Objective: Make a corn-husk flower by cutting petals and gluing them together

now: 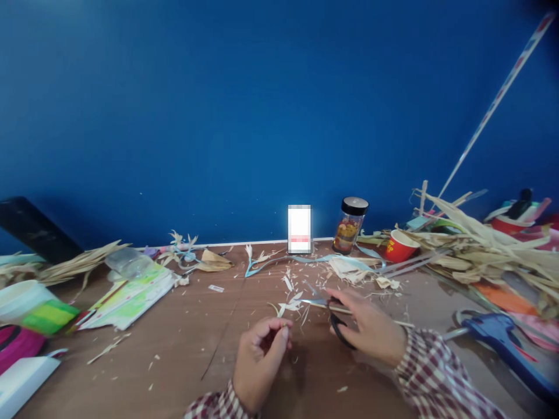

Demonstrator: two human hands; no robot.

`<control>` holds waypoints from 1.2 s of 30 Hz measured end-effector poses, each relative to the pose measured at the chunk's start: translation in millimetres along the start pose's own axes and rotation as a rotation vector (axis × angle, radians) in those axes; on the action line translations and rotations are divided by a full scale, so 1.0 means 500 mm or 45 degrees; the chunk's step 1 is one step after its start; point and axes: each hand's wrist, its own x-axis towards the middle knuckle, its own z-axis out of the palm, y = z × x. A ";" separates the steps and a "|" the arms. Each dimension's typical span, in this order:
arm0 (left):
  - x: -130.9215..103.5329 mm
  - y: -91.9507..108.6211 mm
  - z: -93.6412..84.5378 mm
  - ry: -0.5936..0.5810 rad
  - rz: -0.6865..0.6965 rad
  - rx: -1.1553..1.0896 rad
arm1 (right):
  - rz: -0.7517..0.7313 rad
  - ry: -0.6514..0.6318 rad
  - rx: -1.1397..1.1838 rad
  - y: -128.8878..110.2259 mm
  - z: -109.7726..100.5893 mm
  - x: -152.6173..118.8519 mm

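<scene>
Near the middle of the table, my left hand point(264, 355) is closed in a pinch, thumb against fingertips. A tiny greenish bit shows at the fingertips, too small to name. Just beyond them lie pale husk-like strips point(290, 305), and whether they join what I pinch I cannot tell. To the right, my right hand point(369, 326) is on a pair of scissors point(338, 330) with black handles, its fingers around the loops. The metal blades point left toward the pale strips, low over the table. Small pale clippings are scattered around both hands.
A lidded jar point(349, 227), a bright phone-like screen point(299, 230) and a red paper cup point(400, 247) stand near the blue wall. At right are a blue glue gun point(502, 334) and heaped dried husks point(476, 244). Painted paper point(131, 297) lies left.
</scene>
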 end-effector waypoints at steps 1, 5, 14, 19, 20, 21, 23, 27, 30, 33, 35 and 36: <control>-0.006 0.007 0.000 0.017 0.121 0.113 | 0.048 0.010 -0.040 -0.009 0.002 -0.001; -0.024 0.026 0.002 0.001 0.374 0.312 | 0.237 -0.077 -0.192 -0.046 0.013 -0.004; -0.016 0.020 0.006 -0.058 0.377 0.367 | 0.034 -0.266 -0.339 -0.104 0.046 -0.014; -0.013 0.023 0.010 -0.048 0.332 0.317 | 0.023 -0.283 -0.261 -0.101 0.048 -0.017; -0.013 0.023 0.011 -0.050 0.330 0.310 | 0.022 -0.285 -0.253 -0.101 0.049 -0.017; -0.013 0.022 0.012 -0.055 0.336 0.312 | 0.023 -0.285 -0.243 -0.101 0.049 -0.018; -0.013 0.019 0.013 -0.071 0.352 0.333 | 0.022 -0.283 -0.222 -0.103 0.048 -0.018; -0.021 0.011 0.015 -0.141 0.374 0.370 | -0.008 -0.288 -0.164 -0.103 0.035 -0.017; -0.028 0.007 0.018 -0.163 0.404 0.398 | 0.020 -0.286 -0.136 -0.093 0.020 -0.014; -0.028 0.006 0.018 -0.117 0.398 0.397 | 0.069 -0.198 -0.190 -0.073 0.013 -0.011; -0.022 0.005 0.015 -0.047 0.365 0.402 | 0.112 -0.112 -0.209 -0.058 0.016 -0.010; -0.018 0.004 0.013 0.000 0.336 0.407 | 0.139 -0.065 -0.209 -0.052 0.019 -0.010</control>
